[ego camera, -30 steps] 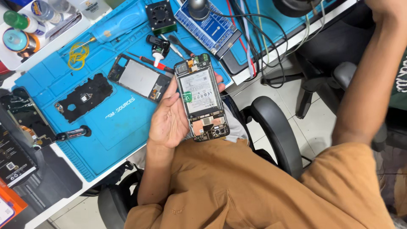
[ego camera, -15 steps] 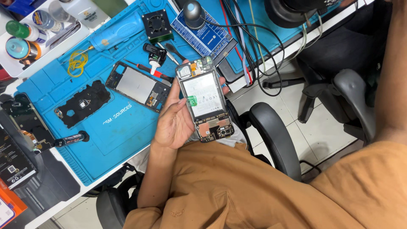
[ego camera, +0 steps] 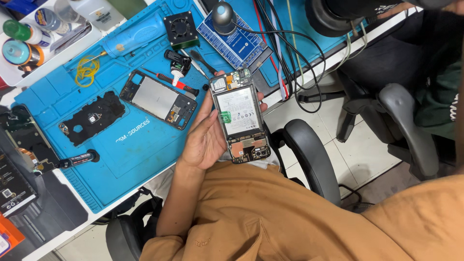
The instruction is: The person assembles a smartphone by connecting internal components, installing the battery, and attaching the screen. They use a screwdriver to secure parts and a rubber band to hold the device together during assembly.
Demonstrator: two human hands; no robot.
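I'm cradling the opened phone (ego camera: 240, 121) in my left hand (ego camera: 205, 140), fingers curled around its edges, above my lap; right hand out of view. It's looking light, stiff, fragile: exposed boards, so gripping frame edges only. Spare frame (ego camera: 158, 99) lying beyond on the bench mat (ego camera: 135, 145).

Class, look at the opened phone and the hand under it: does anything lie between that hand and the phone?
Nothing visible does. The left hand already cradles the opened phone directly, fingers wrapped round its edges, held above the table edge beside the blue mat. The right hand is out of view.
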